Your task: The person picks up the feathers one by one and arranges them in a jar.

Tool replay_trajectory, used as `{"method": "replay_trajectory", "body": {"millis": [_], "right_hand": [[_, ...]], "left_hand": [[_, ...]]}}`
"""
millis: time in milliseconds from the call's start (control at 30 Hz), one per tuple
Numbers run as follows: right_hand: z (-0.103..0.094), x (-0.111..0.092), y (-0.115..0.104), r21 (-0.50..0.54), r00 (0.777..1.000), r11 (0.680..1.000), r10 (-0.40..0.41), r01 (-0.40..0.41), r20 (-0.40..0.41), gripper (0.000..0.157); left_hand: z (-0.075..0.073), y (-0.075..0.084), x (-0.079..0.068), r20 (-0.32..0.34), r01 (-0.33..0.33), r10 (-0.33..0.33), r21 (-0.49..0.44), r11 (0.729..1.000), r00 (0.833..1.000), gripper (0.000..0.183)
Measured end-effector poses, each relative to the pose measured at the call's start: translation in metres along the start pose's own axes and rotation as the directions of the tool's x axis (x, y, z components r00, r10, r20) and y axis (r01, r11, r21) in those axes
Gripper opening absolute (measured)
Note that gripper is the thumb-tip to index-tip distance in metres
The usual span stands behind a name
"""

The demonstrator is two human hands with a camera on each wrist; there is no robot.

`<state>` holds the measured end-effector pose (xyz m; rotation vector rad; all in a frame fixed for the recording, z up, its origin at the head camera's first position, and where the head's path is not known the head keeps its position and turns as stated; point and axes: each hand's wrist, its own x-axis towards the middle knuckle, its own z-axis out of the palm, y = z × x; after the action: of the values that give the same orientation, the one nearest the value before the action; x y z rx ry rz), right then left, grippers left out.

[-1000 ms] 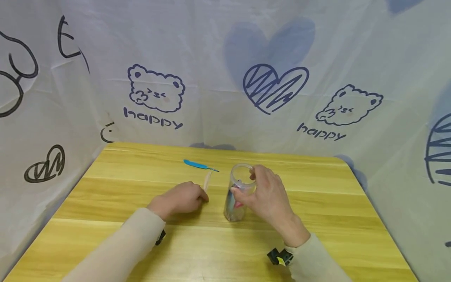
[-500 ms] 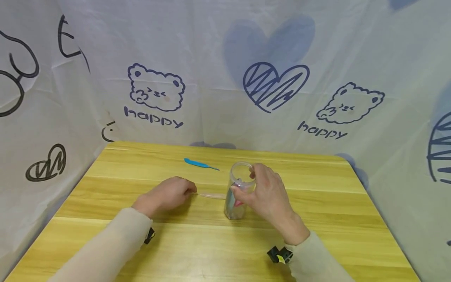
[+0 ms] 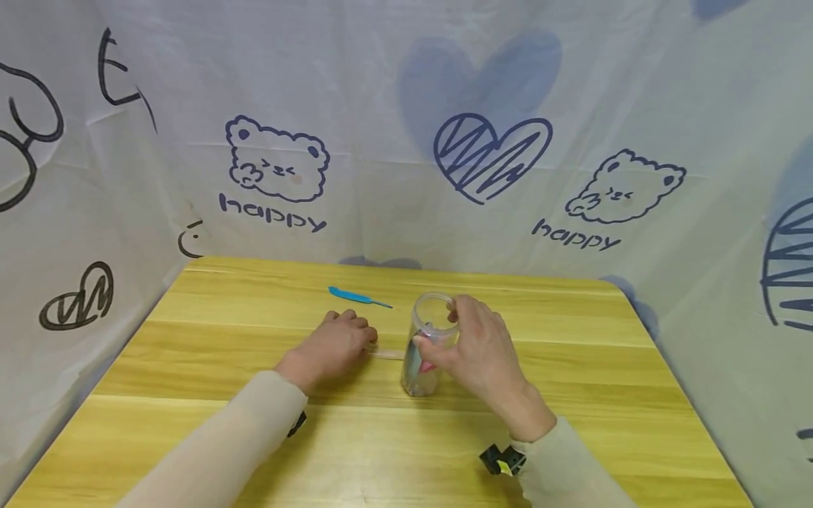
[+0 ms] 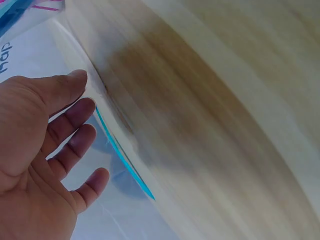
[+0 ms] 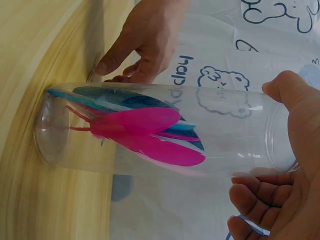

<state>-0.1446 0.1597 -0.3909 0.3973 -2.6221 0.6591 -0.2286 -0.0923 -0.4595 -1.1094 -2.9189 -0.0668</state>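
Note:
My right hand grips a clear plastic jar near its rim, thumb on one side and fingers on the other. The jar stands upright on the table. Inside it, pink feathers and dark blue feathers show in the right wrist view. A pale feather lies on the table between the jar and my left hand. In the left wrist view the left thumb and index fingertip come close together with a small gap, right at the feather, the other fingers loosely spread. Part of the feather is hidden beneath this hand.
A blue feather lies farther back on the wooden table, its thin quill pointing right. White cloth printed with hearts and bears hangs behind the table and along its sides.
The left hand turns the pale feather from pointing away to pointing at the jar, then shifts right along it, its fingers loosening. The right hand and jar stay put.

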Motion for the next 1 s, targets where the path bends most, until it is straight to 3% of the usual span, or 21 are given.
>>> {"method": "replay_trajectory", "body": {"millis": [300, 667, 900, 1000], "right_hand": [[0.001, -0.001, 0.0, -0.002, 1.0, 1.0, -0.002, 0.002, -0.003, 0.053], [0.0, -0.001, 0.0, -0.003, 1.0, 1.0, -0.015, 0.015, -0.011, 0.054], [0.0, -0.001, 0.0, 0.0, 1.0, 1.0, -0.003, 0.003, -0.002, 0.054], [0.0, -0.001, -0.001, 0.002, 1.0, 1.0, 0.001, -0.001, 0.002, 0.054]], "left_hand": [[0.005, 0.009, 0.011, 0.078, 0.042, -0.046, 0.055, 0.998, 0.996, 0.009], [0.0, 0.018, 0.013, 0.147, 0.098, -0.102, 0.033, 0.995, 0.984, 0.001], [0.0, 0.021, 0.014, 0.193, 0.14, -0.149, 0.064, 0.988, 0.97, 0.022], [0.0, 0.022, 0.013, 0.181, 0.138, -0.155, 0.102, 0.985, 0.971, 0.019]]}}
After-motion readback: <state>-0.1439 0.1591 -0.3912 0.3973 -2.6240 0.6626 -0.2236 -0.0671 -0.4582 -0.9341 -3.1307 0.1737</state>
